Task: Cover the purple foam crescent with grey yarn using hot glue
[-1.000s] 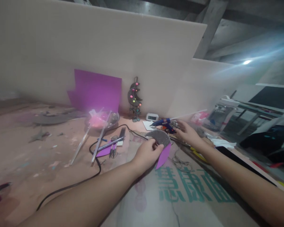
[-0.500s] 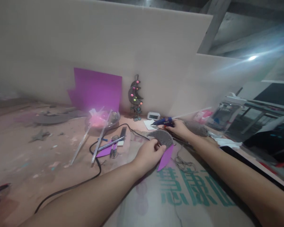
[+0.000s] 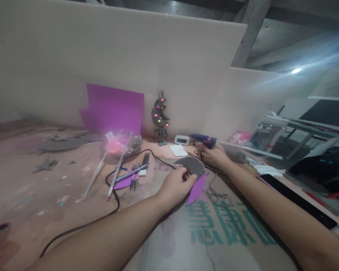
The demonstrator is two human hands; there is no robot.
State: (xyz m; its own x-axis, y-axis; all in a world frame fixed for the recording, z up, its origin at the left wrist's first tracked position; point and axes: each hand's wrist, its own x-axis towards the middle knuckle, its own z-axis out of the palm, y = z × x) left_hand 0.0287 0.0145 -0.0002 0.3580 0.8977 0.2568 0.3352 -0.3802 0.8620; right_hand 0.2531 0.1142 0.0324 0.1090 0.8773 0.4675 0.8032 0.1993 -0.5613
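Observation:
My left hand (image 3: pixel 178 185) is closed on a grey crescent moon piece (image 3: pixel 192 165), pinching its lower edge between thumb and fingers. A pointed purple piece (image 3: pixel 196 191) sticks out below the crescent, beside my thumb; whether the two are joined is hidden. Farther back and to the right, my right hand (image 3: pixel 214 155) is closed around the handle of a blue glue gun (image 3: pixel 205 140). The gun's nozzle points left, near a small white clock (image 3: pixel 182 140). A long clear glue stick (image 3: pixel 251 149) extends to the right behind the gun.
A white paper square (image 3: pixel 179 150) lies before the clock. A decorated moon hanging (image 3: pixel 159 114) stands by the wall. Purple sheet (image 3: pixel 115 109), bowl (image 3: pixel 135 145), clear sticks (image 3: pixel 120 165), black cable (image 3: pixel 81 225) and tweezers (image 3: pixel 134 178) are left; a phone (image 3: pixel 298 201) is right.
My right hand has brought the glue gun up and back from the white paper, turning it so the nozzle sits higher. The left hand keeps its hold on the crescent.

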